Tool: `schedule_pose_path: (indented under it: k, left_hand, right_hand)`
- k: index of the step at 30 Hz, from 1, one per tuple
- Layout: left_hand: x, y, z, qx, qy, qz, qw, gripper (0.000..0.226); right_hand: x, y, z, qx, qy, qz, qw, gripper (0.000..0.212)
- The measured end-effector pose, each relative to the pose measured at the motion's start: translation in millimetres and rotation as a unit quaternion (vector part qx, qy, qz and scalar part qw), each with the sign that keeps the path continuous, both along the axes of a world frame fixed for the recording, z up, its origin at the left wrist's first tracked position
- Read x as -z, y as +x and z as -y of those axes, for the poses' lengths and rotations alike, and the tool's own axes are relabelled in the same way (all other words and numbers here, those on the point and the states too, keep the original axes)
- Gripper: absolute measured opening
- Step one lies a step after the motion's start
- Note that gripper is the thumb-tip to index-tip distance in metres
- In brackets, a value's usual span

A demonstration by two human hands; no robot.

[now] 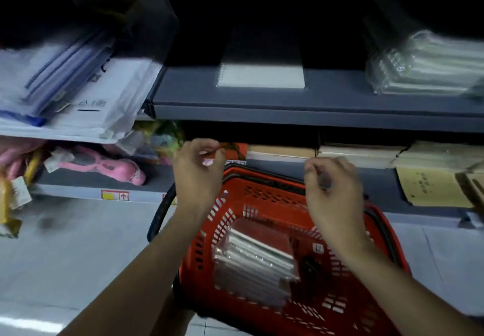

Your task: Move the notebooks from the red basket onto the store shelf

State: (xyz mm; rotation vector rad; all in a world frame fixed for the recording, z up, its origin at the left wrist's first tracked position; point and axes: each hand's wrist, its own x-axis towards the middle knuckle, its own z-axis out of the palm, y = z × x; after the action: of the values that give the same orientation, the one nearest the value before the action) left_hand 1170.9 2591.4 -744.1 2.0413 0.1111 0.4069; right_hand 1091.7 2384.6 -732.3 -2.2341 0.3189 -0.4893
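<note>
A red basket [264, 194] stands on the floor below me. Inside it lies a stack of notebooks [255, 259] wrapped in clear plastic. Both hands hover above the basket's far rim and hold nothing. My left hand [199, 170] has loosely curled fingers. My right hand [332, 186] is also loosely curled. One white spiral notebook [262, 75] lies flat on the grey store shelf [314, 100] above. A wrapped pile of notebooks [424, 66] sits at the right of that shelf.
Plastic folders and white envelopes [73, 87] overhang the shelf at left. Pink toys [104, 165] lie on the lower shelf at left, with beige books [432, 181] at right. A black handle [161, 210] curves from the basket's left side over pale floor tiles.
</note>
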Motion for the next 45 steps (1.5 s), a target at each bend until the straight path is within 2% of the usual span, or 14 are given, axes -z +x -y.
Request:
schedule_pose_path:
  k: [4,8,10,12,15,19,22,24,27,31,35,38,42,45]
  left_hand:
    - [69,-36,-6,0.049,-0.046,-0.149,0.987,0.009]
    - [133,-61,-2,0.012,-0.045,-0.299,0.953,0.017]
    - [150,-64,4,-0.014,-0.050,-0.395,0.917,0.012]
    - [160,-62,7,-0.012,-0.005,-0.442,0.897,0.020]
    - [160,-59,12,0.002,0.046,-0.456,0.889,0.031]
    - [166,-65,14,0.025,0.113,-0.416,0.902,0.027]
    - [165,-74,19,0.034,0.207,-0.354,0.911,0.023]
    - [159,-80,27,0.013,0.254,-0.330,0.909,0.023]
    - [150,-87,36,-0.012,0.243,-0.328,0.913,0.021]
    - [141,-101,45,0.010,0.229,-0.294,0.928,0.015]
    - [128,-112,48,0.028,0.124,-0.284,0.951,0.013]
    - [114,-110,49,-0.017,0.037,-0.316,0.948,0.021]
    - [85,-112,52,-0.124,-0.172,-0.379,0.901,0.032]
    - [53,-120,42,-0.079,-0.294,-0.400,0.865,0.036]
  right_hand:
    - [63,-31,-11,0.029,0.069,-0.201,0.977,0.017]
    - [127,-48,-16,0.100,0.188,-0.430,0.877,0.031]
    - [165,-55,-15,0.136,0.236,-0.466,0.842,0.061]
    - [193,-58,-13,0.159,0.267,-0.472,0.825,0.073]
    - [182,-50,-20,0.210,0.307,-0.464,0.804,0.073]
    - [220,-57,-16,0.234,0.397,-0.433,0.775,0.099]
    - [272,-63,-4,0.250,0.419,-0.444,0.752,0.073]
    - [230,-58,-9,0.251,0.427,-0.450,0.743,0.059]
    - [199,-61,-8,0.247,0.476,-0.449,0.715,0.030]
    - [199,-78,5,0.247,0.504,-0.454,0.692,0.028]
    - [172,-92,7,0.286,0.543,-0.423,0.667,0.012]
    - [136,-98,7,0.284,0.609,-0.397,0.625,0.020]
    - [90,-104,9,0.268,0.658,-0.374,0.596,0.026]
    - [57,-114,12,0.244,0.666,-0.369,0.601,0.023]
